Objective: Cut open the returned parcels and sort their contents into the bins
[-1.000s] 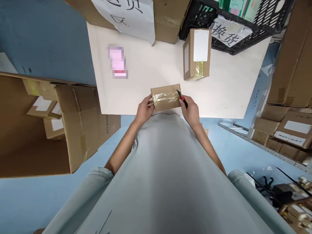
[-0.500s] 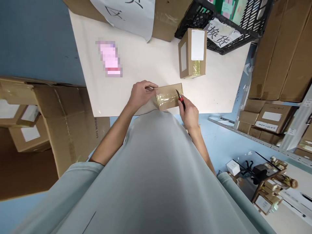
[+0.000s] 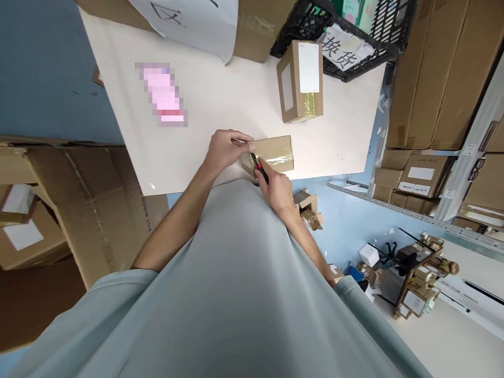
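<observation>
A small brown cardboard box with shiny clear tape lies near the table's front edge. My left hand closes its fingers on the box's left end and steadies it. In my right hand is a utility knife with a red and black handle. Its blade points up and left, at the box's left edge close to my left fingertips. Whether the blade is in the tape, I cannot tell.
On the white table stand a taller taped carton with white labels, a black plastic crate and a large box under a paper sign. A pink blurred item lies left. An open large carton stands at the left.
My right hand has moved the knife leftward, from the box's right end to its left end. My left hand stays on the box. The whole view has shifted a little.
</observation>
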A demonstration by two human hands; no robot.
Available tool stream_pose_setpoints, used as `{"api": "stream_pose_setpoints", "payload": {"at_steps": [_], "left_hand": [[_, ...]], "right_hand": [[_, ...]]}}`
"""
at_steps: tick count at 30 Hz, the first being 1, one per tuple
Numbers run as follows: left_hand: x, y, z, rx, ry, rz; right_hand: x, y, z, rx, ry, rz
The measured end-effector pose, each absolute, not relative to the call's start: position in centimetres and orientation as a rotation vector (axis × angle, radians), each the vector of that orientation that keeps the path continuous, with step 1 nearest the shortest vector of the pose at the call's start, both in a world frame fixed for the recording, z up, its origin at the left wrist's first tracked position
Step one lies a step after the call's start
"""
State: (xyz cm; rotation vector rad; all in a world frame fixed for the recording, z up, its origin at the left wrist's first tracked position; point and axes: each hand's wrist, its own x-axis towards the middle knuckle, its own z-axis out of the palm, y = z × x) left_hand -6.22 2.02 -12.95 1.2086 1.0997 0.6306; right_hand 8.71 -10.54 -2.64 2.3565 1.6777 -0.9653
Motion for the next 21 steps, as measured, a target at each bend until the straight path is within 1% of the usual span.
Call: {"api": "stream_pose_setpoints", "payload": {"at_steps": [5,14,21], "left_hand": [[-6.0,1.8,-12.5,1.19,1.147,0.62],[-5.8,1.1,-13.8,1.239,1.183,0.689],[-5.3,0.2,-13.1,1.252,1.253,0.685]], "right_hand": [[8.3,-10.8,-2.4,2.381,1.699,-0.971],[6.6,-9.3,-1.3,2.314,1.555,-0.934],[6.2,-11.0,-1.6,2.347,1.564,-0.941]]}}
